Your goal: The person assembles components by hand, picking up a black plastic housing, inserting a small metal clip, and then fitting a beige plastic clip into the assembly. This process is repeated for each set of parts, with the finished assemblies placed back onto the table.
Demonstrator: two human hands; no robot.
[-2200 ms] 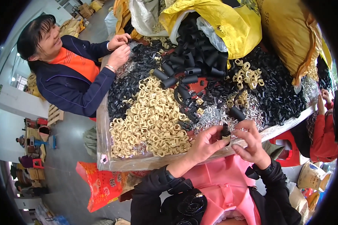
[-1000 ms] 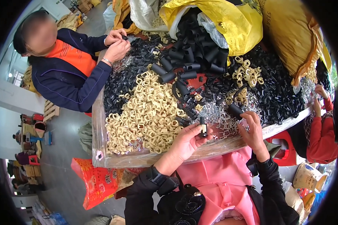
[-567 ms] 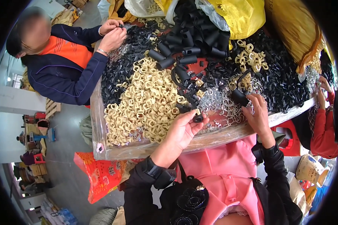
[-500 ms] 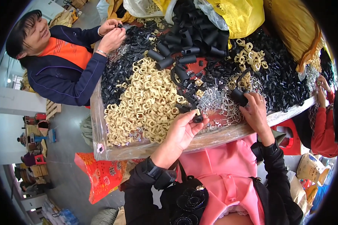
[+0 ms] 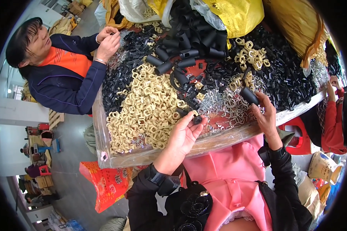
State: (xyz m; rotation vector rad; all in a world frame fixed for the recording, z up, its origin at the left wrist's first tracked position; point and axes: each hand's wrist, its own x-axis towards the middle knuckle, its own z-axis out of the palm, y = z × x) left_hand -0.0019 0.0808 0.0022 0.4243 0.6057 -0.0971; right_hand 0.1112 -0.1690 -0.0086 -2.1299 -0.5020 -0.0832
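At 10 o'clock we see a co-worker [image 5: 59, 73] in a dark jacket over orange, both of that person's hands [image 5: 108, 40] close together at the far-left edge of the table [image 5: 150, 154], fingers in a heap of small black parts [image 5: 121, 75]. Whether they pinch anything we cannot tell.

Below, at 7 o'clock, a red printed bag [image 5: 106, 181] hangs off the table's near edge.

Moving right, a big pile of cream-coloured clips [image 5: 146, 109] fills the table's left-centre. Our left hand [image 5: 183, 134] sits at about 6 o'clock from centre, palm turned up, fingers loosely curled; the thumb and fingertips pinch a small black cap [image 5: 197, 120] right at the pile's edge. So left hand closed on the cap.

At 12 o'clock lies a heap of black tubes [image 5: 191, 44], with a yellow sack [image 5: 237, 13] just behind it.

Right of centre, silvery metal clips [image 5: 223, 109] are spread between our two hands, which are well apart. Our right hand [image 5: 266, 115] at 3 o'clock grips a black tube [image 5: 249, 95], fingers wrapped on its lower end, the tube tilted up-left.

Farther right, a mass of black pieces [image 5: 285, 77], then a red-sleeved person [image 5: 331, 119] at the 3 o'clock rim.
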